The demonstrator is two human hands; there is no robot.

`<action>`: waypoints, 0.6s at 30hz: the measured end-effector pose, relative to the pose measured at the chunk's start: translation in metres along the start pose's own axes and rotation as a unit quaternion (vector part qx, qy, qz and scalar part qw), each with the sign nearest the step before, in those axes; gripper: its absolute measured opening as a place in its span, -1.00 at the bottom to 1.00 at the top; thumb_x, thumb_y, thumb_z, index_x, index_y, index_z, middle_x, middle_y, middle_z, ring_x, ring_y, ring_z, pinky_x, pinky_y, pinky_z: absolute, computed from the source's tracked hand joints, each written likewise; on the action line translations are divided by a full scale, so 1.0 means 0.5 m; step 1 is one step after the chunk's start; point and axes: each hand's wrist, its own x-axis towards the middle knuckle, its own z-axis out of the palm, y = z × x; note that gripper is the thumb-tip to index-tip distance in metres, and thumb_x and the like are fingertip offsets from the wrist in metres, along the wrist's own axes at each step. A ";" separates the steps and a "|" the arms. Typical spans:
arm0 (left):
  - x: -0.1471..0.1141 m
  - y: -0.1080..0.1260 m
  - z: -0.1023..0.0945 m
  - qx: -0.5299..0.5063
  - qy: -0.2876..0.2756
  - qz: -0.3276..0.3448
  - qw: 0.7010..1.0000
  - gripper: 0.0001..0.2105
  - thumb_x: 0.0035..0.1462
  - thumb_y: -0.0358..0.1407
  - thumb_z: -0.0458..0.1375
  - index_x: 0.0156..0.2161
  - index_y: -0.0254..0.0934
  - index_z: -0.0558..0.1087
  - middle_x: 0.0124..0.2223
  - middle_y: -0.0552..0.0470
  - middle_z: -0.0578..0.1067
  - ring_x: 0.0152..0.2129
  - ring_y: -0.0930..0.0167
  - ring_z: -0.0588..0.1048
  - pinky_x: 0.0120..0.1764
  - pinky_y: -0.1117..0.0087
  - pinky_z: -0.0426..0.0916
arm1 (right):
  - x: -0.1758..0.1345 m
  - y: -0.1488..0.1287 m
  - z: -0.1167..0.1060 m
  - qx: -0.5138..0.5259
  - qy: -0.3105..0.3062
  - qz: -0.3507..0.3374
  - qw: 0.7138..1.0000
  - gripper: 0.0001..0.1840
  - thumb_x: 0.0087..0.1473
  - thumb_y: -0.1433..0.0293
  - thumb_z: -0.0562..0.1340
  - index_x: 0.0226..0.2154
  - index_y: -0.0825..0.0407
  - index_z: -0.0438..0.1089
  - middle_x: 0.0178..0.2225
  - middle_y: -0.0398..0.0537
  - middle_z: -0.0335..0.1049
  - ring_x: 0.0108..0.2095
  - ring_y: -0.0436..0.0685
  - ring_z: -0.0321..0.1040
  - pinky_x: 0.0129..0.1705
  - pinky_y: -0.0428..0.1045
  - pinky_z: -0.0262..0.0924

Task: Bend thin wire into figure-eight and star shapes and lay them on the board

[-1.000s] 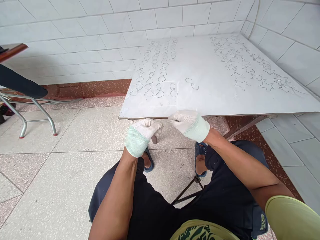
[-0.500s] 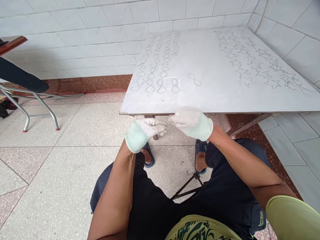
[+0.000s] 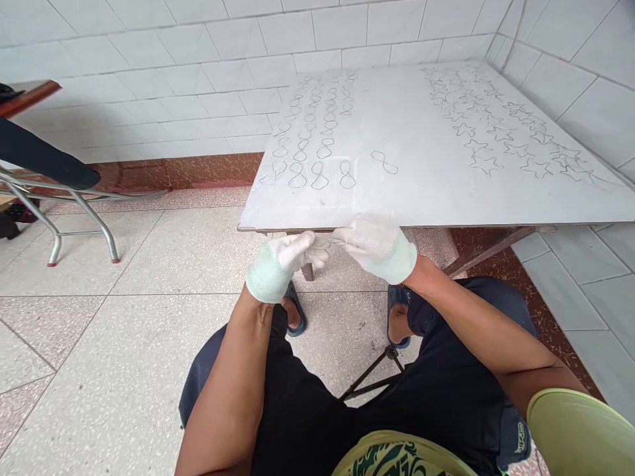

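In the head view, my right hand (image 3: pixel 373 246), in a white glove with a pale green cuff, is closed in a pinch at the front edge of the table. Its fingertips hold a thin bent wire (image 3: pixel 325 245) that is small and hard to make out. My left hand (image 3: pixel 294 256), gloved the same way, is just left of it, with the thumb raised away from the curled fingers beside the wire. On the white tabletop (image 3: pixel 421 192) beyond lie figure-eight wire shapes (image 3: pixel 348 174) in rows and a single figure-eight wire piece (image 3: pixel 384 162) apart from them.
Several star-shaped wire pieces (image 3: pixel 486 165) cover the right side of the table. Tiled walls (image 3: pixel 238 39) border its back and right. A metal-legged stool (image 3: pixel 84 215) and part of another person's leg (image 3: pixel 44 155) are at the left. Black tripod-like legs (image 3: pixel 372 377) stand between my feet.
My left thumb has lifted from its fingers, and the left grip has loosened. My right hand keeps its pinch, almost in place. The view has shifted slightly.
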 end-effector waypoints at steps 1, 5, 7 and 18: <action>0.001 0.000 -0.001 -0.008 0.003 0.001 1.000 -0.48 0.07 0.17 0.35 -0.32 -0.35 0.66 -0.37 -0.21 0.68 -0.47 0.25 0.63 -0.39 0.25 0.55 | 0.000 0.001 0.001 -0.005 -0.004 -0.008 1.000 -0.55 0.49 0.34 0.02 -0.09 0.09 0.63 -0.32 0.07 0.54 -0.28 0.19 0.32 -0.25 0.08 -0.08; -0.004 0.005 -0.005 0.011 0.014 0.003 1.000 -0.47 0.01 0.17 0.39 -0.30 -0.36 0.68 -0.35 -0.21 0.69 -0.41 0.21 0.66 -0.38 0.25 0.55 | 0.002 0.007 0.011 -0.002 -0.017 -0.021 1.000 -0.53 0.49 0.30 0.01 -0.05 0.08 0.63 -0.29 0.09 0.56 -0.26 0.21 0.35 -0.26 0.09 -0.10; -0.008 0.007 -0.007 0.058 0.007 -0.007 0.998 -0.57 -0.09 0.05 0.48 -0.35 -0.34 0.67 -0.36 -0.17 0.69 -0.43 0.25 0.64 -0.38 0.28 0.53 | 0.003 0.009 0.015 -0.001 -0.025 -0.024 0.999 -0.54 0.48 0.30 0.02 -0.06 0.07 0.63 -0.28 0.10 0.57 -0.27 0.21 0.36 -0.26 0.09 -0.09; -0.010 0.006 -0.006 0.107 -0.006 -0.002 0.994 -0.71 -0.13 -0.11 0.45 -0.40 -0.32 0.66 -0.38 -0.11 0.68 -0.49 0.33 0.57 -0.42 0.34 0.47 | 0.003 -0.003 0.010 0.017 -0.022 0.003 1.000 -0.55 0.49 0.28 0.04 -0.13 0.06 0.64 -0.32 0.07 0.56 -0.27 0.21 0.36 -0.24 0.10 0.00</action>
